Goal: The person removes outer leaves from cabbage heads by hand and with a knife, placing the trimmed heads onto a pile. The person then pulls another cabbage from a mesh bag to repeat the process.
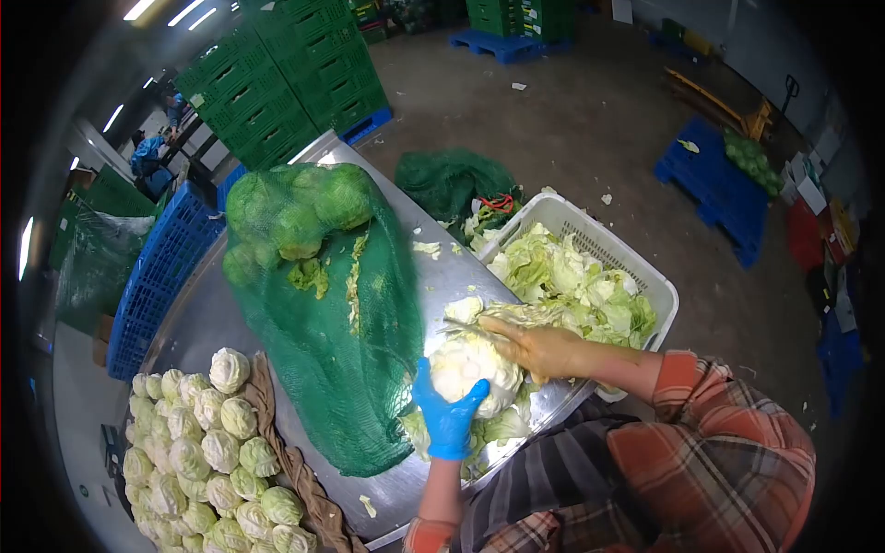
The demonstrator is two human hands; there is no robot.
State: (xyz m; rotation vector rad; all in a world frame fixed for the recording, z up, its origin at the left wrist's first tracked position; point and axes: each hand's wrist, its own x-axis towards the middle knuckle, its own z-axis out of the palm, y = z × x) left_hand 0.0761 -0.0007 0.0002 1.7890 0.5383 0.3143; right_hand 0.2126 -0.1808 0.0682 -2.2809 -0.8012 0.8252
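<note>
My left hand [447,410], in a blue glove, is spread around the near left side of a pale trimmed cabbage [475,371] on the metal table. At the cabbage's upper right, my right hand [530,348] is closed on a knife [461,324]; a thin stretch of blade shows to the left of the fingers, and the handle is hidden. A small pale cut piece [464,309] lies just beyond the blade. Loose leaves [505,425] lie under and beside the cabbage. Left of my hands, a green net bag [341,387] holds several green cabbages [300,229].
A white crate [668,300] full of stripped leaves [576,281] stands against the table's right side. Trimmed cabbages [194,456] are heaped at lower left beside a brown cloth [290,465]. Beyond are stacked green crates [281,83], a blue pallet [714,189] and people at work.
</note>
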